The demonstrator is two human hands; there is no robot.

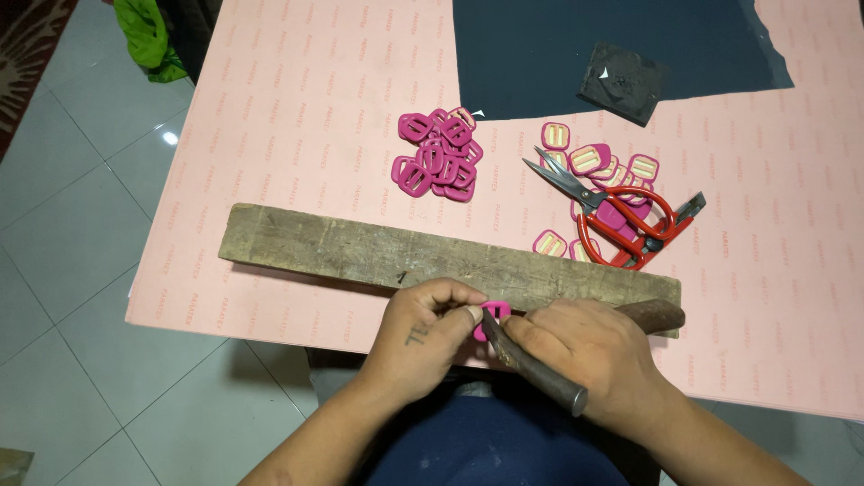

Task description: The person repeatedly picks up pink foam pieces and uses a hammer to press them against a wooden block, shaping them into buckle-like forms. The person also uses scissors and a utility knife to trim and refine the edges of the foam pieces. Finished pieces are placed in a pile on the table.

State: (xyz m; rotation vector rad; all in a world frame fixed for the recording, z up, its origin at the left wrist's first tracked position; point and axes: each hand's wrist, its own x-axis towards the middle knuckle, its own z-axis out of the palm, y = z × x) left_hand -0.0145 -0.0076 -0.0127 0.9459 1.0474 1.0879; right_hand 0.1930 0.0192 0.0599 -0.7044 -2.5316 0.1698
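My left hand [430, 326] pinches a small magenta plastic buckle [493, 314] at the near edge of a worn wooden plank [360, 247]. My right hand [585, 346] grips a dark metal tool [538, 371], a rod with its tip pressed against the buckle and a brown rounded end [655, 314] showing past my knuckles. The plank lies across a pink sheet [297, 117] covering the table.
A heap of magenta buckles [438, 155] lies beyond the plank. To its right are several buckles with pale centres [589, 160], red-handled scissors [621, 220] and a small dark tool [688, 209]. A dark blue sheet [540, 45] carries a black square piece [623, 83]. Green cloth [148, 36] lies at top left.
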